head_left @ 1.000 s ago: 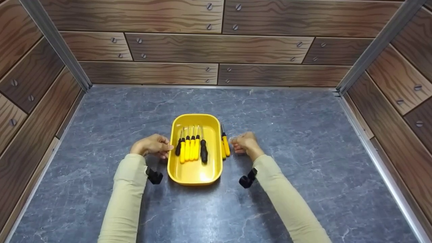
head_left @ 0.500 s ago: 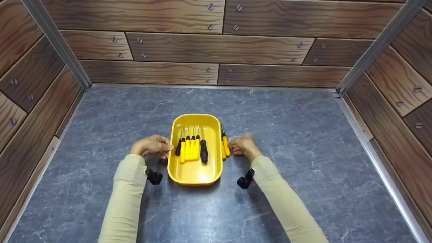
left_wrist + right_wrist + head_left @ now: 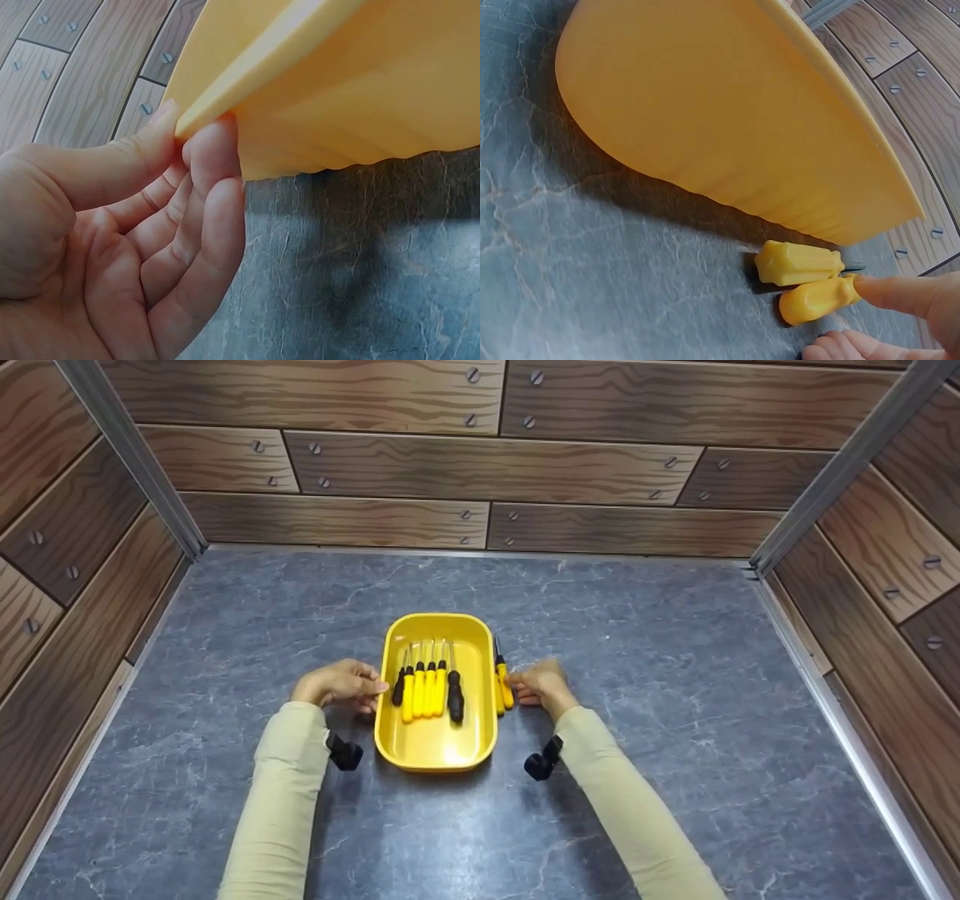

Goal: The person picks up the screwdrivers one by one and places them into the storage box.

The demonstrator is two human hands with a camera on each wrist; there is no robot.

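Note:
A yellow plastic tray (image 3: 435,748) stands on the table. My left hand (image 3: 341,684) pinches its left rim between thumb and fingers, plainly seen on the rim (image 3: 247,64) in the left wrist view. Inside lie several screwdrivers (image 3: 428,694) with yellow handles side by side, plus a larger black-handled screwdriver (image 3: 455,697) and a smaller black one (image 3: 399,688). Outside, along the right wall, two yellow screwdrivers lie on the table. My right hand (image 3: 543,682) touches the outer screwdriver (image 3: 817,301) with one straight finger; the inner screwdriver (image 3: 799,262) lies right beside it.
The dark marbled table (image 3: 645,660) is closed in at the back and both sides by wood-patterned walls (image 3: 480,472). A metal edge strip (image 3: 840,727) runs along the right side.
My right hand has moved left, from a gap beside the outer screwdriver to contact with it. The left hand stays on the tray rim. The head view has shifted slightly.

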